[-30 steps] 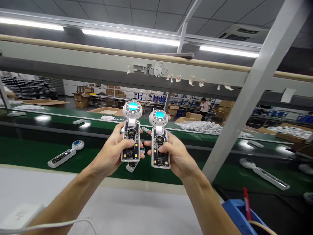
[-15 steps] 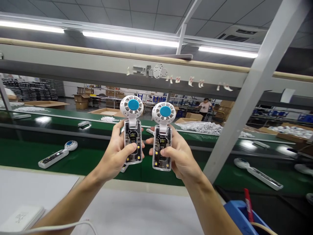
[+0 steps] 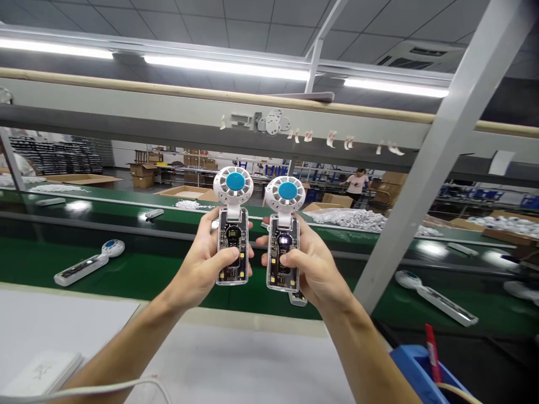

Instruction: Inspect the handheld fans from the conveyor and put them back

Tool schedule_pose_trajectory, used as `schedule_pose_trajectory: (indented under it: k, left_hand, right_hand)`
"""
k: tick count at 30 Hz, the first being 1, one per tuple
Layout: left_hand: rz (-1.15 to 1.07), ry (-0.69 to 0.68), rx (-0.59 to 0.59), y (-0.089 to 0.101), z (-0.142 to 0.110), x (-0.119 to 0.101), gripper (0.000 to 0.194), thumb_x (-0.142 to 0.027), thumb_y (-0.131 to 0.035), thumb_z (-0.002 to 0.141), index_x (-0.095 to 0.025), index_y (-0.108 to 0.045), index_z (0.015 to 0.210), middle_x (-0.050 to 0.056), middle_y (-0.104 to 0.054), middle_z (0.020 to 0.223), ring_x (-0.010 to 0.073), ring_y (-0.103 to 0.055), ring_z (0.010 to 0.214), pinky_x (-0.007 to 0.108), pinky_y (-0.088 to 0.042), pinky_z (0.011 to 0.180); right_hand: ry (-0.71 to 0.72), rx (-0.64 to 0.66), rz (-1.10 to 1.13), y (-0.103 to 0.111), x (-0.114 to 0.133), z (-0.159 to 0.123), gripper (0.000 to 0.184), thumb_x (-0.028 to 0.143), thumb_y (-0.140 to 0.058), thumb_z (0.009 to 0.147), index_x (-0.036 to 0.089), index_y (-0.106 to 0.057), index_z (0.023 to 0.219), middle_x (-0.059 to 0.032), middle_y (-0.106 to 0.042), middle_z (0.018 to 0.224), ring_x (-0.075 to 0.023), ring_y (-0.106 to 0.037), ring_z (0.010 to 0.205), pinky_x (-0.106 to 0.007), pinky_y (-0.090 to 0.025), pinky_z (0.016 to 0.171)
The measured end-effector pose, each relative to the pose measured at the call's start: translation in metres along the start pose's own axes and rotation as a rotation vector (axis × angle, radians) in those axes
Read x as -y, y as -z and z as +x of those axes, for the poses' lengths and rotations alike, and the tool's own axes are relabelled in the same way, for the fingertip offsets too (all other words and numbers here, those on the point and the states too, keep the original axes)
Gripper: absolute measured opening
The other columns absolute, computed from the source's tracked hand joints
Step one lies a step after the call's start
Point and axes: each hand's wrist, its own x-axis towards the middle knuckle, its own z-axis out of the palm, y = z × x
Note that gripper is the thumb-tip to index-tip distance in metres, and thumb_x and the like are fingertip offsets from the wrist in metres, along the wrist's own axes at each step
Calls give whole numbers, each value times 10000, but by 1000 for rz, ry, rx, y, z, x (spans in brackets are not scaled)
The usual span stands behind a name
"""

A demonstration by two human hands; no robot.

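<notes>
Clear plastic handheld unit (image 3: 233, 233), one of a pair, circuit board visible through the casing, white vented round head with blue centre disc: gripped upright in the left hand (image 3: 201, 266), thumb across the front. Matching unit (image 3: 281, 238): held the same way in the right hand (image 3: 314, 266). Long axes near parallel, heads pointing away from the wearer, narrow gap between, neither hand nearer. Both sit above a green conveyor belt (image 3: 138, 289). Further similar unit (image 3: 298, 299): lying on the belt, partly behind the right hand. Others lie along the belt, including one at left (image 3: 86, 269). Blue plastic bin (image 3: 415, 370): near right. Co-worker (image 3: 357, 182): far background.
</notes>
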Motion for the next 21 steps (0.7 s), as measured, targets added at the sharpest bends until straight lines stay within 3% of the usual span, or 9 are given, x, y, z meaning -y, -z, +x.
schedule_pose_trajectory:
  k: [21]
  left_hand:
    - [-105, 60, -114, -3, 3, -8, 751, -149, -720, 734, -238, -303, 1353, 93, -622, 1079, 201, -657, 701, 323, -559, 630]
  right_hand:
    - [-109, -4, 190, 7, -1, 2, 647, 67, -639, 566, 175, -571, 1201, -57, -699, 930, -175, -656, 674, -241, -499, 537]
